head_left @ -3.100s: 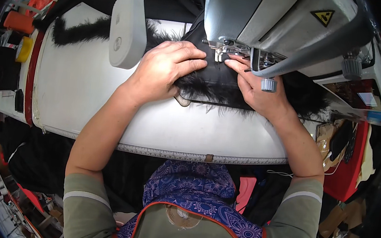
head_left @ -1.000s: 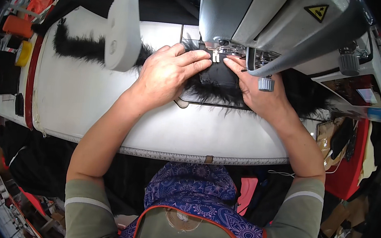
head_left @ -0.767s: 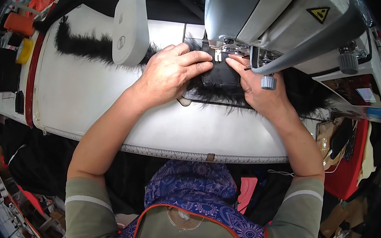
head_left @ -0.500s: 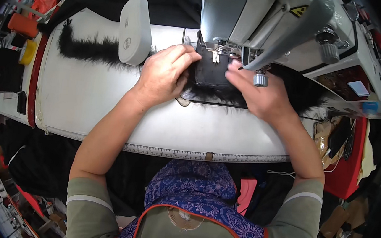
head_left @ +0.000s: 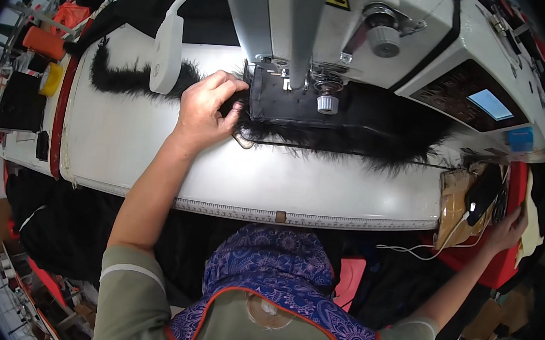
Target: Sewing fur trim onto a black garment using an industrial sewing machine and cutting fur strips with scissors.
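Item one: black cloth (head_left: pixel 304 111), flat under the presser foot (head_left: pixel 287 83), just right of the left hand (head_left: pixel 204 111) and well left of the right hand (head_left: pixel 508 231). Long axis: left to right, dipping slightly toward the right. Short end faces the left hand; far end runs under the sewing machine (head_left: pixel 401 61). Black fur trim (head_left: pixel 354 142) along the long edge nearest the person.

Left hand: fingers bent, thumb and forefinger apart with dark fur between them, tips at the cloth's short end. Whether it pinches or only steadies, cannot tell.

Right hand: off the cloth, fingers loosely bent at the red bin (head_left: pixel 510 258), beside pale yellow cloth (head_left: pixel 531 228). Whether it has hold of anything, cannot tell.

Step in hand, as judged: a pause in sewing, one hand minding the cloth, the other out at the side. Any further stitching seems to call for a hand on each side of the foot and the cloth lying flat, fur clear of the needle.

Left of the left hand: a black fur strip (head_left: pixel 134 78), lengthwise toward that hand, far end bent away from the person; a white lamp (head_left: pixel 167 58) over it. Join with the trim: hidden by the hand.

Just left of the right hand: a black phone (head_left: pixel 484 190), a white cable (head_left: pixel 449 243).
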{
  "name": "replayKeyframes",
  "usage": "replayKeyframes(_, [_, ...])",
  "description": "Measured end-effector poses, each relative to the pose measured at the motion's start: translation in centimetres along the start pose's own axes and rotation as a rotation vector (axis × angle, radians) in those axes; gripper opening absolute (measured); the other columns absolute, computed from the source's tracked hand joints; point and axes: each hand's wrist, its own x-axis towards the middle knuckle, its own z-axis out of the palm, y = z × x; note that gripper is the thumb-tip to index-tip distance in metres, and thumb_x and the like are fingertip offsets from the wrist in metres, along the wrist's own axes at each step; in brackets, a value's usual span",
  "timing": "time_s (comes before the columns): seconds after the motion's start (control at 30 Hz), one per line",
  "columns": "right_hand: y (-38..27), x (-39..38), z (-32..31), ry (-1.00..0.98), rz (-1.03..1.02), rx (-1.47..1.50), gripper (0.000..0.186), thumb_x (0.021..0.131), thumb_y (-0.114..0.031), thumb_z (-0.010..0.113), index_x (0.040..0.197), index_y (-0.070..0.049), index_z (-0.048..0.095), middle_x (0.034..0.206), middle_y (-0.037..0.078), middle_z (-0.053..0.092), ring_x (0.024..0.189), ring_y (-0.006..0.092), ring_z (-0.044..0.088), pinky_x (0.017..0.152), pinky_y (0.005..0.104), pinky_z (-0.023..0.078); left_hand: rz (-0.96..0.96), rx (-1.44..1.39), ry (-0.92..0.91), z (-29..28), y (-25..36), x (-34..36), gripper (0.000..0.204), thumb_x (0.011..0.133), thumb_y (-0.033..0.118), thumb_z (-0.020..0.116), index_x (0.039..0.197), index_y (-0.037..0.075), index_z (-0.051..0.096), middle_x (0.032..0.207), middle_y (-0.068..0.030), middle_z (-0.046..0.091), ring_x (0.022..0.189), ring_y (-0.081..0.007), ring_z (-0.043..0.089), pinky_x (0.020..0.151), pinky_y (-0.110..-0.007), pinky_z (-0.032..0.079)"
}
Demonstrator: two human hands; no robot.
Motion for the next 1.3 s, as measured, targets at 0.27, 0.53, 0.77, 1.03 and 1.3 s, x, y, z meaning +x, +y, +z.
replayKeyframes(0.27, [7.5, -3.6, 0.7, -0.566, 0.156, -0.270, 0.040, 0.097, -0.029, 0.041, 0.122, -0.001, 0.056, 0.119, 0.020, 0.058, 0.113, 0.0318, 0.055, 0.095, 0.0359, 0.041, -0.012, 0.012, -0.010, 0.0, 0.0, -0.1, 0.024, 0.066, -0.001, 0.066, 0.088, 0.005, 0.065, 0.082, -0.0066, 0.060, 0.064, -0.0225, 0.059, 0.057, -0.031, 0.049])
replayKeyframes(0.53, [8.8, -0.1, -1.1, -0.791, 0.347, -0.249, 0.038, 0.089, -0.015, 0.054, 0.125, -0.004, 0.053, 0.114, 0.018, 0.062, 0.107, 0.0272, 0.060, 0.090, 0.0338, 0.045, -0.085, -0.123, 0.003, -0.1, -0.1, 0.0, 0.021, 0.071, 0.012, 0.072, 0.089, 0.003, 0.065, 0.083, -0.0078, 0.062, 0.067, -0.0237, 0.061, 0.061, -0.032, 0.050])
replayKeyframes(0.77, [-0.8, 1.2, -1.7, -0.376, 0.195, -0.395, 0.029, 0.092, -0.021, 0.054, 0.113, -0.003, 0.062, 0.108, 0.012, 0.066, 0.100, 0.0223, 0.062, 0.086, 0.0307, 0.046, 0.278, -0.047, -0.040, -0.9, 1.8, 0.3, 0.040, 0.057, 0.017, 0.078, 0.095, 0.014, 0.068, 0.097, -0.0040, 0.060, 0.085, -0.0224, 0.057, 0.073, -0.032, 0.048])
replayKeyframes(1.03, [-13.0, -2.3, -0.7, -0.165, -0.262, -0.065, 0.016, 0.086, -0.002, 0.062, 0.101, 0.002, 0.066, 0.091, 0.010, 0.068, 0.078, 0.0177, 0.064, 0.068, 0.0271, 0.050, 0.383, 0.006, -0.105, -0.1, 2.3, -1.1, 0.018, 0.063, 0.007, 0.070, 0.081, 0.008, 0.069, 0.085, 0.0000, 0.062, 0.072, -0.0159, 0.057, 0.061, -0.029, 0.049])
replayKeyframes(1.3, [-11.3, -3.7, 0.3, -0.069, -0.075, 0.069, 0.017, 0.087, -0.001, 0.059, 0.103, 0.004, 0.064, 0.093, 0.012, 0.068, 0.082, 0.0193, 0.065, 0.076, 0.0282, 0.052, 0.408, 0.023, -0.049, -0.3, 2.8, -1.9, 0.012, 0.065, 0.007, 0.068, 0.076, 0.007, 0.068, 0.085, -0.0026, 0.066, 0.071, -0.0159, 0.059, 0.057, -0.029, 0.050])
